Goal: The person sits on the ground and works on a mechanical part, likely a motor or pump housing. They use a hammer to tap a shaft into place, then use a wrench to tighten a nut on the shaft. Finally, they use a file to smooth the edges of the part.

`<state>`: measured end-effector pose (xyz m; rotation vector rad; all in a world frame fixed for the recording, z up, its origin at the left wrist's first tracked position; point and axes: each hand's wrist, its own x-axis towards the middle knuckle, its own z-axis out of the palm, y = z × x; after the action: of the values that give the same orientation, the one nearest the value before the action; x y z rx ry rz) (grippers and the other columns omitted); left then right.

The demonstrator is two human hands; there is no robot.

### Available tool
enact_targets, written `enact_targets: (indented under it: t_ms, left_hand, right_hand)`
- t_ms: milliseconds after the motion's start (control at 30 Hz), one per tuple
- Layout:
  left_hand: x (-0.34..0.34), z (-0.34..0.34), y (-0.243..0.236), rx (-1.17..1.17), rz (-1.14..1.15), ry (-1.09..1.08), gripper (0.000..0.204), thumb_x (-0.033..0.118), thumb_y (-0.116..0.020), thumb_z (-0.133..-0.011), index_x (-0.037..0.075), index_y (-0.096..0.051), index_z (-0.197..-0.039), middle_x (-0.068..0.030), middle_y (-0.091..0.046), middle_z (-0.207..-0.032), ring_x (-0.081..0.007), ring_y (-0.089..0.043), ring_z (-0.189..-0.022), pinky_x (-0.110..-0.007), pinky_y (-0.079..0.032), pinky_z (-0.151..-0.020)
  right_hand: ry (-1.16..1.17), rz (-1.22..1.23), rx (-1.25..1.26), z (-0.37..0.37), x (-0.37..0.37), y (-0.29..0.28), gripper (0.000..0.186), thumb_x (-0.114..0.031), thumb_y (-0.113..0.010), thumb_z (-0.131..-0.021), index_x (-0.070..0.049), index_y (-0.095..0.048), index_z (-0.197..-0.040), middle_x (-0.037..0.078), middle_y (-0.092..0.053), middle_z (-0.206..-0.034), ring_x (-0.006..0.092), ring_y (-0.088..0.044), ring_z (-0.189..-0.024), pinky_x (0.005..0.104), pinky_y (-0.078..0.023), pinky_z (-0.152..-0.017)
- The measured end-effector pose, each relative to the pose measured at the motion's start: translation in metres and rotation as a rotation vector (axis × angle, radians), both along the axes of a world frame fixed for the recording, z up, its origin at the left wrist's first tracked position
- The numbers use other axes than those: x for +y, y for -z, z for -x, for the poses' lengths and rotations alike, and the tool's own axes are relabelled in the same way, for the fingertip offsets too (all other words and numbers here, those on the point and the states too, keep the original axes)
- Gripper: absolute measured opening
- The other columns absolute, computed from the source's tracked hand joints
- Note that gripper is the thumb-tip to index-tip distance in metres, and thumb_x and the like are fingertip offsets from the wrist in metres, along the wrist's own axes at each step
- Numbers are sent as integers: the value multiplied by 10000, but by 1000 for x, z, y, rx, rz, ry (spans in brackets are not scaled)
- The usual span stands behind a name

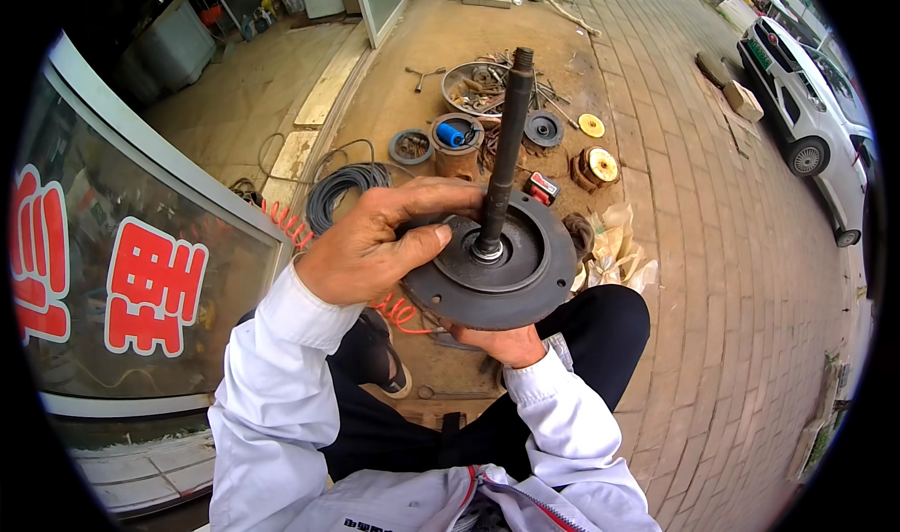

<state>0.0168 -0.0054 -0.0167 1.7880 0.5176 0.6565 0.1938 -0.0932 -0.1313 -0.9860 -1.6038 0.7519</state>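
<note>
I sit on a dirt floor (412,73) beside brick paving (712,251). My left hand (375,241) grips the dark round plate (497,269) from above, thumb pressed on; my right hand (502,343), mostly hidden, seemingly cups it below. A shaft (506,148) stands from it, with a parts bowl (473,87) and cable coil (342,190) beyond.

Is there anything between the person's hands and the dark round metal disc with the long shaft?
Nothing visible. The left hand grips the rim of the dark round metal disc directly, thumb lying on its top face. The right hand holds it from underneath. The long dark shaft stands up from the centre, untouched.
</note>
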Motion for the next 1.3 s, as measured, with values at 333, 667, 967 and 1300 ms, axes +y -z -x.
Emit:
enact_targets:
  t_ms: [333, 667, 967, 1300]
  left_hand:
    - [-4, -4, 5, -20, 96, -51, 460, 37, -578, -996, -55, -572, -1447, -169, -640, -1409, -238, -610, -1297, -379, -462, -1126]
    - [-6, -12, 15, -21, 54, -89, 468, 47, -563, -1019, -54, -530, -1475, -169, -636, -1395, -248, -600, -1313, -379, -447, -1136]
    - [-7, -11, 13, 48, -7, -97, 467, 53, -561, -1035, -52, -519, -1488, -167, -599, -1449, -261, -584, -1337, -386, -450, -1136]
    - [-11, -4, 10, 57, 12, -115, 452, 59, -563, -1035, -39, -544, -1475, -161, -627, -1382, -253, -619, -1273, -373, -469, -1104]
  right_hand:
    - [185, 46, 40, 4, 0, 14, 445, -112, -867, -737, -40, -706, -1145, 84, -757, -1083, 232, -715, -1010, 364, -550, -910]
    - [300, 257, 306, 8, -8, 9, 375, -83, -855, -726, -7, -739, -1075, 111, -792, -990, 196, -760, -920, 335, -588, -831]
    - [158, 261, 360, 3, -9, 15, 435, -11, -844, -708, 10, -708, -1120, 95, -769, -1053, 185, -731, -963, 329, -576, -864]
    - [-36, 365, 377, 1, -11, 11, 504, 12, -831, -712, 4, -664, -1187, 81, -730, -1121, 160, -683, -1014, 318, -549, -906]
